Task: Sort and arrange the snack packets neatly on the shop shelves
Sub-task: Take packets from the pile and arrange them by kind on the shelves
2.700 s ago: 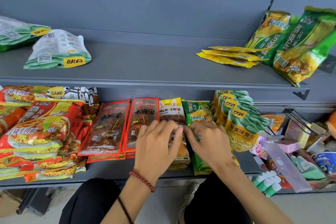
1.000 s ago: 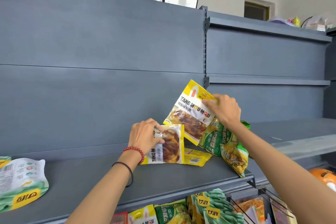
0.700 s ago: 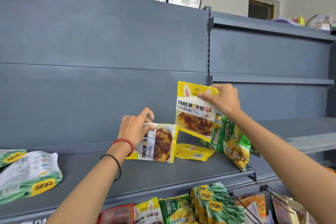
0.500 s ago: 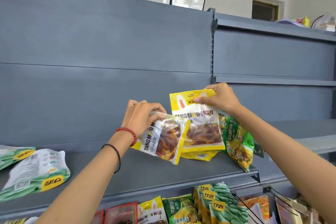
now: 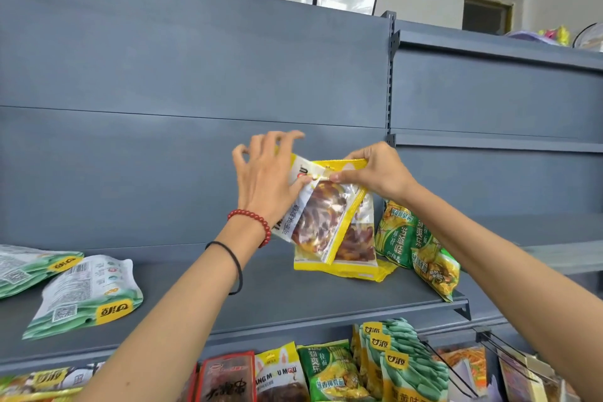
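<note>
Two yellow snack packets with clear windows stand on the grey middle shelf [image 5: 261, 300]. The rear packet [image 5: 357, 240] is upright; the front packet [image 5: 321, 222] leans tilted across it. My right hand [image 5: 375, 173] pinches the packets' top edges, its thumb on the front one. My left hand [image 5: 264, 176] lies over the front packet's upper left with fingers spread and thumb on its face. More flat yellow packets [image 5: 380, 272] lie under them.
Green-yellow packets [image 5: 408, 240] lean at the shelf's right end, one hanging over the edge. White-green pouches [image 5: 85, 299] lie at the left. The shelf below holds red, yellow and green packets [image 5: 329, 375]. Grey back panels rise behind.
Both packets came together and dropped onto the flat yellow packets. My left hand brought its packet over the right-hand one, and its fingers have spread.
</note>
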